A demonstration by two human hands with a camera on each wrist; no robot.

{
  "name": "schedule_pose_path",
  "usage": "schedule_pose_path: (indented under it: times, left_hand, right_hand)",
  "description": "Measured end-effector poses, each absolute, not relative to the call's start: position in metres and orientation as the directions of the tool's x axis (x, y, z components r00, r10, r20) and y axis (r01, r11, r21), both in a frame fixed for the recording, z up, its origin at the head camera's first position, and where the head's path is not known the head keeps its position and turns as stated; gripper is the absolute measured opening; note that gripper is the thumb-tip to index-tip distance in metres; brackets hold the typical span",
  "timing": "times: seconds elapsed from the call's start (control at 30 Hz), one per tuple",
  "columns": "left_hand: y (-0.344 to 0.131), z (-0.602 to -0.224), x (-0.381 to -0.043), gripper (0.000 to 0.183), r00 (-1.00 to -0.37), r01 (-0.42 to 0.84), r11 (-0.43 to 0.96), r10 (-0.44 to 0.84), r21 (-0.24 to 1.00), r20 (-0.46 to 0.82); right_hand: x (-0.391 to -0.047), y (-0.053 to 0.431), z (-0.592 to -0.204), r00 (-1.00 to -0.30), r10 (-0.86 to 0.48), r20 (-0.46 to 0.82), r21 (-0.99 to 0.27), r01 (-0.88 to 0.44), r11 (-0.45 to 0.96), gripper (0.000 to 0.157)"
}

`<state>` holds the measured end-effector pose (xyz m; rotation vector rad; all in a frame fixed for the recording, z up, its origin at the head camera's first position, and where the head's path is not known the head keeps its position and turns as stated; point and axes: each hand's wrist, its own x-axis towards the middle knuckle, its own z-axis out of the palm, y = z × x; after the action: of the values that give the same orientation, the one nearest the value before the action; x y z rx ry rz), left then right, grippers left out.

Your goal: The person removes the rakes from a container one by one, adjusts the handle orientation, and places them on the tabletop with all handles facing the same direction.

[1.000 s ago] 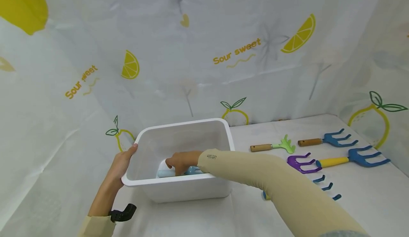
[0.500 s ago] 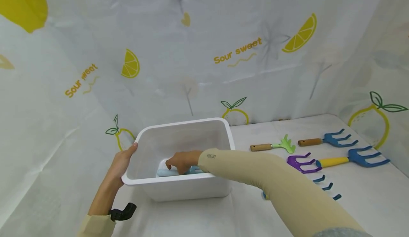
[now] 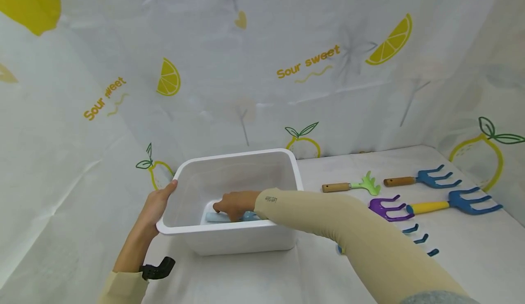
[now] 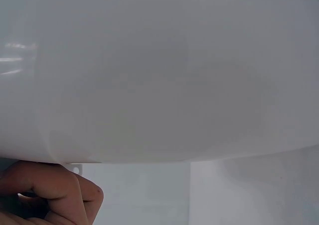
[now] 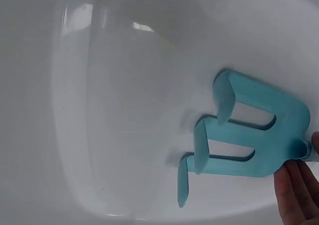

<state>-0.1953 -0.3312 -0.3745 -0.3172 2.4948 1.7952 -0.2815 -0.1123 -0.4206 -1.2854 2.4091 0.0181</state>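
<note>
A white plastic bin (image 3: 246, 244) stands on the white-covered table. At its left end my left hand (image 3: 157, 208) holds the rim, thumb on top; in the left wrist view its curled fingers (image 4: 75, 190) show below the bin's wall. My right hand (image 3: 237, 205) reaches down inside and grips a light blue hand rake (image 5: 259, 130) where the handle meets the head. The rake lies low in the bin, its three bent tines near the floor in the right wrist view. In the head view the sleeve and the bin's front wall hide much of its head.
Right of the bin lie several hand rakes: a green one (image 3: 367, 184), a blue one with a wooden handle (image 3: 434, 179), a blue one with a yellow handle (image 3: 467, 201) and a purple one (image 3: 387, 209). My right sleeve (image 3: 328, 215) partly covers another blue rake (image 3: 421, 239).
The head view has tipped slightly downward. The light blue rake's handle end sits a little further right in the bin. Both hands keep their holds.
</note>
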Motion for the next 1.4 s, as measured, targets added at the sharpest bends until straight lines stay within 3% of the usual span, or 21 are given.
schedule_pose_path:
  times: [0.3,0.57,1.1,1.27,1.4]
  left_hand:
    - [-0.332,-0.376,-0.195,0.073,-0.980,-0.185,0.304,-0.131,0.935,-0.152]
    - [-0.331,-0.373,-0.195,0.075,-0.982,-0.175,0.313,-0.123,0.934,-0.143]
    - [-0.332,-0.376,-0.196,0.075,-0.983,-0.169,0.303,-0.115,0.938,-0.140]
    - [-0.332,-0.376,-0.199,0.074,-0.982,-0.177,0.289,-0.112,0.941,-0.150]
    - [-0.334,-0.376,-0.198,0.073,-0.980,-0.185,0.281,-0.118,0.942,-0.157]
  right_hand:
    - [-0.283,-0.111,-0.423,-0.474,-0.799,-0.369,-0.227,-0.788,0.572,0.052]
    - [-0.280,-0.110,-0.417,-0.460,-0.798,-0.390,-0.198,-0.804,0.560,0.067]
    - [-0.296,-0.117,-0.397,-0.415,-0.855,-0.310,-0.149,-0.867,0.475,0.072]
    - [-0.301,-0.114,-0.391,-0.421,-0.849,-0.320,-0.180,-0.852,0.491,0.072]
    - [-0.304,-0.113,-0.385,-0.388,-0.876,-0.286,-0.240,-0.856,0.457,0.070]
